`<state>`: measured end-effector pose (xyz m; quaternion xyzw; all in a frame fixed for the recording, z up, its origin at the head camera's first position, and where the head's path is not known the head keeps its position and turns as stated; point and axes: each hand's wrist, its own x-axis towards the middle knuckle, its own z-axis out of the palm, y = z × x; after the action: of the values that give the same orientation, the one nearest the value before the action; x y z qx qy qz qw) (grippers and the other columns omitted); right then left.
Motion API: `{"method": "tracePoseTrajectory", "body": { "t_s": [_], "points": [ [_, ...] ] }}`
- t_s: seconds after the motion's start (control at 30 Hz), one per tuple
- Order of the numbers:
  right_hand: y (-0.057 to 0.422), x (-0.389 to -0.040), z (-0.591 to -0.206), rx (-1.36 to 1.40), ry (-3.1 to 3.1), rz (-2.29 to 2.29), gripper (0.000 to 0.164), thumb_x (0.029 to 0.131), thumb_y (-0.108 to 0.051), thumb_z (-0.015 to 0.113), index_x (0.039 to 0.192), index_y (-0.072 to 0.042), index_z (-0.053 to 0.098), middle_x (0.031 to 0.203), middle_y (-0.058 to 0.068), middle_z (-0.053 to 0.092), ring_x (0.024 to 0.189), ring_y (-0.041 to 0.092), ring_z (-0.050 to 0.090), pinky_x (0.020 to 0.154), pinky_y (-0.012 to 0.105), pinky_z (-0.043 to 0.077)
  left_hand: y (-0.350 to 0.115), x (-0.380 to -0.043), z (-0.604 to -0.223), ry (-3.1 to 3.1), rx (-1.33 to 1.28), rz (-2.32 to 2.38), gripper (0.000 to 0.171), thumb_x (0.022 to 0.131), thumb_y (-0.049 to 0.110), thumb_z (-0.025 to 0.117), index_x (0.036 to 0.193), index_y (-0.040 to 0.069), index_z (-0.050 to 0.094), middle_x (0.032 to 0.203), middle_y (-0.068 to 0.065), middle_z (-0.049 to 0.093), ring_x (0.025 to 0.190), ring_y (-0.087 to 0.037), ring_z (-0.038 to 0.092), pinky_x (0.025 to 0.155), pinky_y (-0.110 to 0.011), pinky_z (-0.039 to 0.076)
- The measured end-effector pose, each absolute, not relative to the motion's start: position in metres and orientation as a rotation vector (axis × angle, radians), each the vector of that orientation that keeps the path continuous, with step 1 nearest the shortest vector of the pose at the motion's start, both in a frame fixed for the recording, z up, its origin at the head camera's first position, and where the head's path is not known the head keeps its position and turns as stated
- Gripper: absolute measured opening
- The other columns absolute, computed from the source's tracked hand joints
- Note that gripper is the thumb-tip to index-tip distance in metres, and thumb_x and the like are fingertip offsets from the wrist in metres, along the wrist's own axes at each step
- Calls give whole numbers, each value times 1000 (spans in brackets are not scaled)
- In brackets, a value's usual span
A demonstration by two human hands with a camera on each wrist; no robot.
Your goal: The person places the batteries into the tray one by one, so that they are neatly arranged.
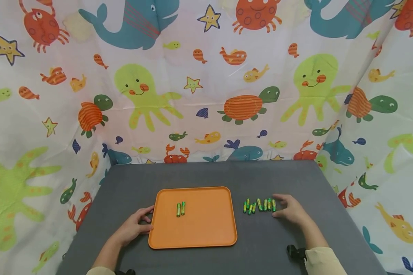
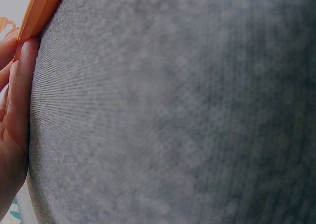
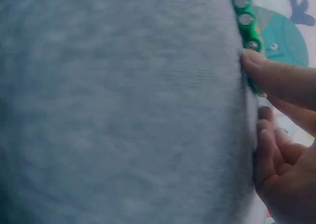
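item: batteries (image 1: 259, 205), small, green and yellow, ten in view. eight lie on the dark grey table (image 1: 179, 263) to the right of the tray, in two clusters of four: the left cluster staggered, the right cluster side by side in a loose row. flat metal ends show in the right wrist view.

item: pair of cells (image 1: 178, 210), the remaining two of the ten, lying next to each other inside the tray, left of its middle and toward the far side, lengthwise from near to far.

item: tray (image 1: 206, 229), orange, rectangular, rounded corners, raised rim; flat on the table.

item: left hand (image 1: 132, 229), at the tray's left rim; thumb and fingers spread along it, touching the outer edge. no pinch can be made out.

item: right hand (image 1: 290, 209), at the right end of the row; thumb and forefinger spread apart about the rightmost battery (image 1: 273, 205), thumb on the near side, forefinger on the far. whether either touches it, cannot tell.

item: sleeves (image 1: 323, 261), pale, one per arm.

item: black wrist device (image 1: 296, 252), at the right wrist.

item: curtain (image 1: 206, 84), white, printed with whales, crabs, octopuses, turtles and fish; hung behind the table and at both sides.
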<state>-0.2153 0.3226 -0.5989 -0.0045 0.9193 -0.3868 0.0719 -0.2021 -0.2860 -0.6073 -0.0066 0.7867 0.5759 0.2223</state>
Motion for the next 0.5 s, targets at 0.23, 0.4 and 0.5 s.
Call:
{"method": "tracePoseTrajectory", "body": {
  "t_s": [0.23, 0.4, 0.5],
  "points": [
    [322, -216, -602, -9, 2826, -1102, 63, 73, -16, 90, 129, -5, 67, 128, 25, 57, 114, 44, 58, 89, 58, 49, -286, -201, -607, 2170, 3, 1597, 81, 87, 5, 78, 157, 10, 37, 146, -18, 37, 110, -30, 47, 82, -39, 60],
    [323, -216, -603, 39, 2821, -1150, 62, 75, -16, 89, 131, -4, 65, 126, 25, 62, 113, 41, 61, 88, 53, 52, -287, -200, -606, 2165, 10, 1603, 81, 87, 6, 77, 157, 10, 36, 146, -18, 37, 110, -30, 47, 81, -39, 60],
    [323, -216, -603, 93, 2775, -1248, 64, 78, -13, 87, 135, -3, 61, 128, 24, 64, 114, 38, 64, 85, 48, 55, -288, -200, -605, 2164, 23, 1600, 81, 87, 6, 77, 157, 9, 36, 146, -18, 36, 110, -30, 47, 81, -39, 60]
  ]
}}
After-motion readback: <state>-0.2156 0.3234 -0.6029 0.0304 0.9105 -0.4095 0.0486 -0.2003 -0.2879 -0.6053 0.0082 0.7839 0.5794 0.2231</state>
